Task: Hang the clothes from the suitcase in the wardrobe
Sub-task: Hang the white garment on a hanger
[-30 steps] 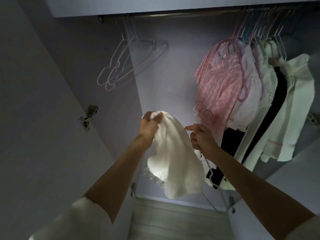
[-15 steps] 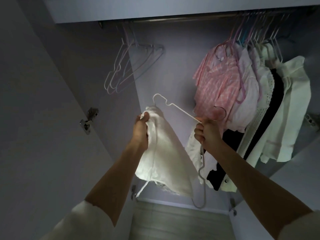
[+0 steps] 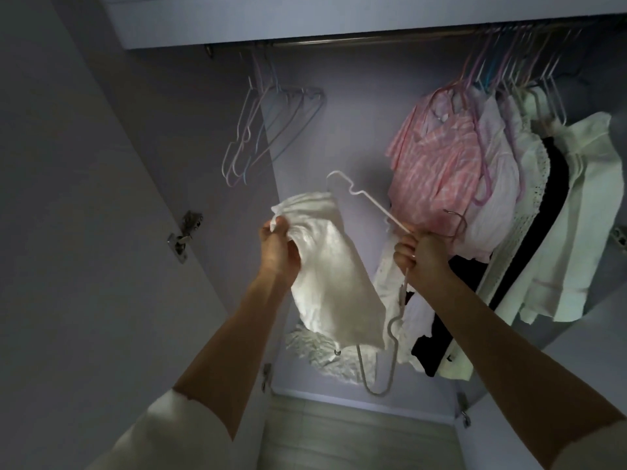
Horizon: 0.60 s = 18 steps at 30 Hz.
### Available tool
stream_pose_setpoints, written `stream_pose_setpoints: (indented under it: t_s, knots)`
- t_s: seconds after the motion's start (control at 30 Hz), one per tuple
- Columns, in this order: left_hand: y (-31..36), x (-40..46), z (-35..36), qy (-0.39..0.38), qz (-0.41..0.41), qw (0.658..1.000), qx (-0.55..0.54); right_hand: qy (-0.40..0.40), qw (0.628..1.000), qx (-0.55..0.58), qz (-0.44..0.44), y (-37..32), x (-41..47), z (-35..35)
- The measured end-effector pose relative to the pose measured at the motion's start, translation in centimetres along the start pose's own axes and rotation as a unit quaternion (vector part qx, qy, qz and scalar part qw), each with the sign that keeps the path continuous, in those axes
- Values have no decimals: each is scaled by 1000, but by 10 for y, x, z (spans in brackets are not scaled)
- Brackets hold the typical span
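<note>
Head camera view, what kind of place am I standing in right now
Most likely an open built-in wardrobe in a home. A metal hanging rail runs across the top, with empty hangers on its left and hung clothes on its right; a door hinge shows on the left panel.

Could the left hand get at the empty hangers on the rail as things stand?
Probably not yet: the left hand grips the white garment, though nothing stands between it and the empty hangers.
</note>
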<state>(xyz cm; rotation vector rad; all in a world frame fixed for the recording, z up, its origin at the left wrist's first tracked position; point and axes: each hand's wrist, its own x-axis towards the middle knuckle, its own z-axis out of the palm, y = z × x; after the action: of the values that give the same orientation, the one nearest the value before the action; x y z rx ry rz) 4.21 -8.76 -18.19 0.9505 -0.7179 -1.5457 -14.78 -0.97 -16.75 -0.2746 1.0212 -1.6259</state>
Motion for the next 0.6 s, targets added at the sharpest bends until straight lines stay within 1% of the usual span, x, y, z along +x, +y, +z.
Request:
stream_pose_setpoints:
  t_s: [0.07,0.13,0.2,0.23,0.27,0.33,0.37,0.43,0.53,0.6]
  knots:
    - [2,-2,-10,-24,-11,1000,5,-14,1000,9,0,-5,4,-3]
    - [-4,-7,-12,-23,-33,998,39,-33,999,-19,-1,-4,7,-2]
    - [-16,-11,-19,-29,-95,994,54,-49,998,-40,-6,-7,7,2]
    - [-23,-14,-24,-57,-129,988,59,-57,997,-42,-4,-10,6,4]
    - [-26,-19,-26,-92,-155,980,84,-63,997,-39,-1,-13,6,6]
    - [-30,-27,-31,-150,-181,955,179,-61,998,-24,2,-19,6,9]
    - [-33,-29,-33,-175,-188,944,206,-54,998,-20,0,-21,6,9]
    - [-37,-31,-34,-195,-161,937,240,-32,999,-29,-9,-23,8,9]
    - [-35,-33,-28,-149,-123,944,267,-5,996,-81,-26,-22,18,-1]
    - [-34,-36,-19,-147,-130,952,234,-1,991,-129,-30,-18,22,-8]
